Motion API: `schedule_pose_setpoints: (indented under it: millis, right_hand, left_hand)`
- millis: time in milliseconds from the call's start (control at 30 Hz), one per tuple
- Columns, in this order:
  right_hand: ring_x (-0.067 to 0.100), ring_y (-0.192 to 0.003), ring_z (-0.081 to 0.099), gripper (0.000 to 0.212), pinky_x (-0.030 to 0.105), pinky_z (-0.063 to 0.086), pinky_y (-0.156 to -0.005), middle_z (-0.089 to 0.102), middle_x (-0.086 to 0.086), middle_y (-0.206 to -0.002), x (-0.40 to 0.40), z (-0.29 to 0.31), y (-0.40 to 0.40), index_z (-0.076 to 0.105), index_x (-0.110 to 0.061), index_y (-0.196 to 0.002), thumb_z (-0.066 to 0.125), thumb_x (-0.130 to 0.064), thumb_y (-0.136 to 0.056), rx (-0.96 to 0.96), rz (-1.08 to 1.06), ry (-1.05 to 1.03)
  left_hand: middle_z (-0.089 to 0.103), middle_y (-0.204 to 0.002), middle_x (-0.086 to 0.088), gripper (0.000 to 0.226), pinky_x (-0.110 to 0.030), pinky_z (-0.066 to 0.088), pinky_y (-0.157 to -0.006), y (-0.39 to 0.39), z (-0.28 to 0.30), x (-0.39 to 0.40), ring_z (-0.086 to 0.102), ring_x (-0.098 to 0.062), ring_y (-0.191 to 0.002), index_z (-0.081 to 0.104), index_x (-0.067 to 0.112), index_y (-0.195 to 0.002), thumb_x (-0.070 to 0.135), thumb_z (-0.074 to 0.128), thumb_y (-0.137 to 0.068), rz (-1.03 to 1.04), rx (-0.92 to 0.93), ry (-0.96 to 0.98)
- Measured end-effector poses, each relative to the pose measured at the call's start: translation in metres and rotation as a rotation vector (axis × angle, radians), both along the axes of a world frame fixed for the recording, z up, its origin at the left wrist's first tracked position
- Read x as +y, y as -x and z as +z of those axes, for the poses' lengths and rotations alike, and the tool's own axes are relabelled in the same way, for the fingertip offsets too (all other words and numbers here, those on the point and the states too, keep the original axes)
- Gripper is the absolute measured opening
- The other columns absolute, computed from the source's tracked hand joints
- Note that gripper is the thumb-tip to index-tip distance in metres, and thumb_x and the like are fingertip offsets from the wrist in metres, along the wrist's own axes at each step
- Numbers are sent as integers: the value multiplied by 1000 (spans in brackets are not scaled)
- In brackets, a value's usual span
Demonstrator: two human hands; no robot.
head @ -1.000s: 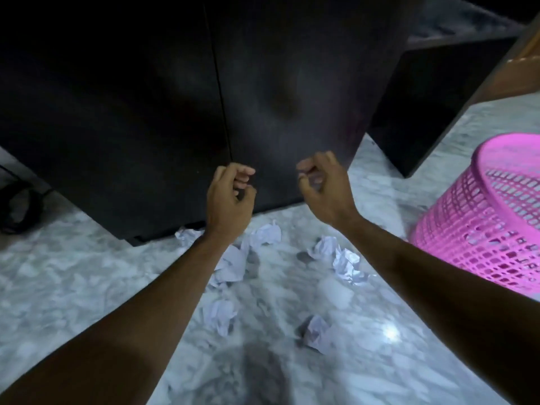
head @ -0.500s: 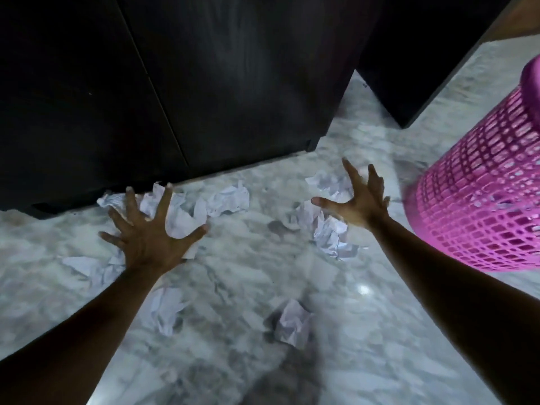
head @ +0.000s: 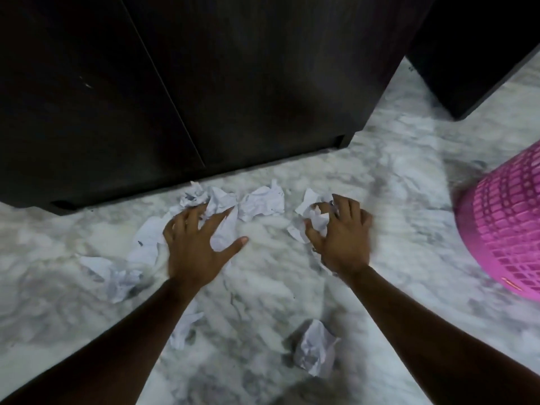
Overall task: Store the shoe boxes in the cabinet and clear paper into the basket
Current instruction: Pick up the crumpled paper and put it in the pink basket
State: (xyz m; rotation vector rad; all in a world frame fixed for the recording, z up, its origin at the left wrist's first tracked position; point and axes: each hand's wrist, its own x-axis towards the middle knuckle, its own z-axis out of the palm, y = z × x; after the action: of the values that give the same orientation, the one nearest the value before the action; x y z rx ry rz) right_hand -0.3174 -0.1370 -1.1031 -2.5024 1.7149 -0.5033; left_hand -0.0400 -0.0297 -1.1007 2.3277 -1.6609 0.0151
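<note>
From my feed the scene is dim overall, with soft, diffuse light and no hard glare. The dark cabinet swallows detail, only a faint sheen running down its doors. The marble floor is the brightest area, pale and smeared by motion blur. My right hand and the pink basket are blurred at their edges; the left hand is a little sharper. Straight lines lean and bow toward the frame's edges. A soft shadow darkens the floor at bottom centre.

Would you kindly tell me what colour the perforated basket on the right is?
The basket is bright pink, with a lattice of small holes; the head view shows it at the right edge.
</note>
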Motion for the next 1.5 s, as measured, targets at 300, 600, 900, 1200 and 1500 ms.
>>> schedule_pose_setpoints:
  millis: [300, 600, 900, 1200, 1500]
  right_hand:
    - [28, -63, 64, 25, 28, 42, -50, 63, 4, -90, 3, -4, -6, 68, -12, -94, 74, -33, -83, 80, 92, 32]
    - [31, -51, 64, 27, 27, 42, -50, 70, 4, -76, 25, 33, -9, 69, -9, -85, 67, -36, -80, -137, 30, -48]
    - [23, -62, 64, 29, 34, 53, -54, 69, 0, -82, 27, 168, 35, 68, -12, -86, 65, -41, -84, -397, -107, 152]
    - [18, -62, 52, 24, 27, 30, -58, 65, 7, -73, 31, 317, 142, 64, -8, -80, 65, -31, -87, -617, -359, 403]
    - [28, -87, 70, 32, 28, 41, -71, 78, 12, -100, 1, 365, 270, 74, -10, -99, 61, -38, -92, -647, -753, 450]
  left_hand:
    - [57, -93, -6, 28, -39, 46, -71, 3, -4, -1, 61, -33, -84, 70, 17, -95, 37, 58, -80, -141, 16, 97]
    - [66, -81, -3, 30, -22, 48, -66, 46, 40, -5, 69, -27, -77, 76, 8, -75, 36, 68, -70, -102, 372, 142]
    - [66, -78, 4, 17, -22, 53, -73, 132, 146, -43, 62, -14, -77, 73, 8, -71, 24, 74, -72, -319, 572, 390]
    - [56, -62, -4, 25, -28, 47, -61, 245, 280, -92, 50, -16, -62, 56, 9, -53, 18, 69, -72, -613, 668, 602]
    - [64, -64, -1, 19, -17, 42, -52, 404, 352, -152, 55, 0, -61, 72, 12, -70, 31, 75, -74, -768, 835, 477]
